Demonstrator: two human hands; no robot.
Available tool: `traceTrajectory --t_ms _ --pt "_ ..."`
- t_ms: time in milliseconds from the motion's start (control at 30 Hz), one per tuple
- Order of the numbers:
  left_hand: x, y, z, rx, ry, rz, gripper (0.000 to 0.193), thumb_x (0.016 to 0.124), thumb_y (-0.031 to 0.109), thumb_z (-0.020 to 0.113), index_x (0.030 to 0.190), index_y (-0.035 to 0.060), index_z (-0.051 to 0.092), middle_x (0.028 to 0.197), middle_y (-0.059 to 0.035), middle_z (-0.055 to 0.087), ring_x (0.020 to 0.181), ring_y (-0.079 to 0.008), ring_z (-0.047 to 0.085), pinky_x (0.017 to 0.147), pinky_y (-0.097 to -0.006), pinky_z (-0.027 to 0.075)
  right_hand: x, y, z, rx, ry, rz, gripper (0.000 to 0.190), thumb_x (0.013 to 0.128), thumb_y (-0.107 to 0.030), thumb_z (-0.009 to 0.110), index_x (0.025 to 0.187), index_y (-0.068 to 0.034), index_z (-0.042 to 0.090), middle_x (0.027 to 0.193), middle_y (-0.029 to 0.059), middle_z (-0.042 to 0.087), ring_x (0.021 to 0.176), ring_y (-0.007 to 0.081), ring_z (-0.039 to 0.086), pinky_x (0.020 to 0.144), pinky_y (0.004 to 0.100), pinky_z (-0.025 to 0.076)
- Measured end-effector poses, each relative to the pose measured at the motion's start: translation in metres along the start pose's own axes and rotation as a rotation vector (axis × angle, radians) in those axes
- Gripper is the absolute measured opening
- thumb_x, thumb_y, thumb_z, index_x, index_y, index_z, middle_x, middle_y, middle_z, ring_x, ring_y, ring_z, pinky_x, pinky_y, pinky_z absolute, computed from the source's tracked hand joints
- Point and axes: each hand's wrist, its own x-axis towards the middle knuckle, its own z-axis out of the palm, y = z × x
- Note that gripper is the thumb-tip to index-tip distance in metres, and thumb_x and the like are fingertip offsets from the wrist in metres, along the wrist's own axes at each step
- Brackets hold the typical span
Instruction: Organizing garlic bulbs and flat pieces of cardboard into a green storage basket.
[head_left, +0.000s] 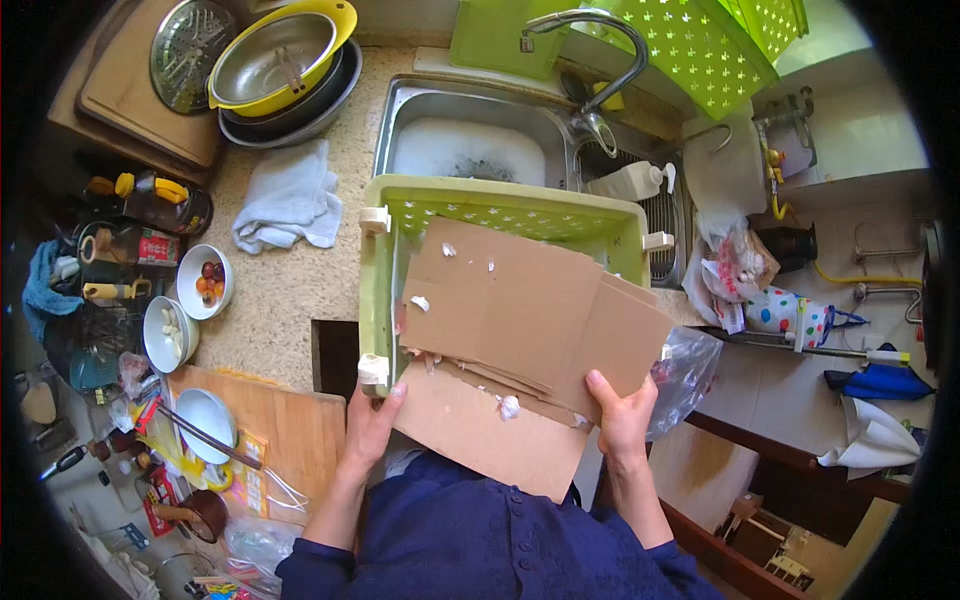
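Observation:
A pale green plastic basket (510, 187) with white fittings at its corners is before me, its far rim overlapping the sink. Folded brown cardboard (517, 300) lies across its opening, and a lower flap hangs over the near side. Bits of papery white garlic skin (509, 407) are scattered on the cardboard. My left hand (375, 427) grips the near left corner of the basket, its thumb close to the cardboard's edge. My right hand (626, 412) holds the cardboard's right corner, thumb on top. Its other fingers are mostly hidden underneath.
Behind the basket is a steel sink (472, 142) with a faucet (630, 45). Bowls of cherry tomatoes (210, 285) and garlic cloves (171, 330) stand left, near a wooden cutting board (300, 420). A clear plastic bag (686, 382) hangs at right.

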Motion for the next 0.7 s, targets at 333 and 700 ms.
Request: traceTrajectory --t_ms 333,700 --pt "-0.025 -0.008 0.007 -0.356 -0.047 -0.009 0.074 0.087 0.057 0.051 0.136 0.0053 0.031 0.126 -0.0095 0.048 0.118 -0.0204 0.047 0.097 -0.0354 0.040 -0.021 0.001 -0.024 0.116 0.034 -0.058 0.030 0.078 0.005 0.066 0.105 0.003 0.054 0.101 0.0083 0.060 0.093 0.0152 0.057 0.085 0.0287 0.045" --pt "-0.088 0.007 0.030 -0.400 0.101 0.031 0.074 0.089 0.060 0.042 0.139 0.0072 0.027 0.136 -0.0140 0.041 0.123 -0.0288 0.042 0.100 -0.0408 0.035 -0.037 0.009 -0.057 0.358 0.009 -0.121 0.026 0.079 0.006 0.064 0.103 0.004 0.055 0.099 0.0078 0.061 0.089 0.0152 0.058 0.080 0.0280 0.047"
